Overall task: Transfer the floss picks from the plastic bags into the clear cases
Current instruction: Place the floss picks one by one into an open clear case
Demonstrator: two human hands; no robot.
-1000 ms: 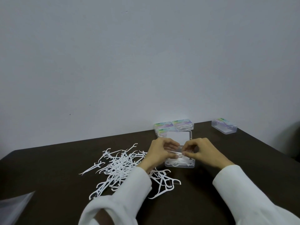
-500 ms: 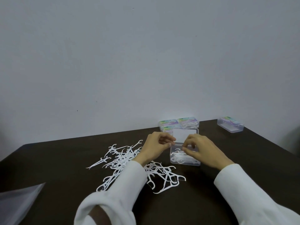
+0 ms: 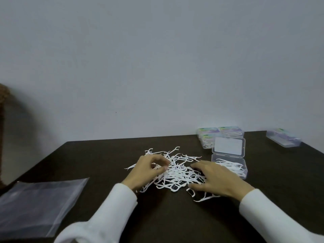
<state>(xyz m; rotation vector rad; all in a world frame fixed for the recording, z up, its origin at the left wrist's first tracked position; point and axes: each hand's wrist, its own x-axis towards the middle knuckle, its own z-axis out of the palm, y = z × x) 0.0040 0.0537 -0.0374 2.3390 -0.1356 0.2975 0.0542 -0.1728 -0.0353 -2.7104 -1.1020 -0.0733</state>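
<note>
Surface: dark brown table [image 3: 166,216], set against a plain grey wall [image 3: 157,58].
Plastic bag: clear, flat, laid at the near left edge [image 3: 36,204].
Left hand: curled over the pile's left side, a pick pinched between thumb and fingertips [image 3: 149,168].
Right hand: fingers spread and relaxed, rested on the pile's right side [image 3: 217,179].
Floss picks: white, heaped loose at centre [image 3: 177,171].
Open case: clear, lid laid back, picks held inside, just right of the pile [image 3: 233,163].
Closed cases: three grouped behind the open case [image 3: 219,134]; one well apart, far right [image 3: 283,139].
</note>
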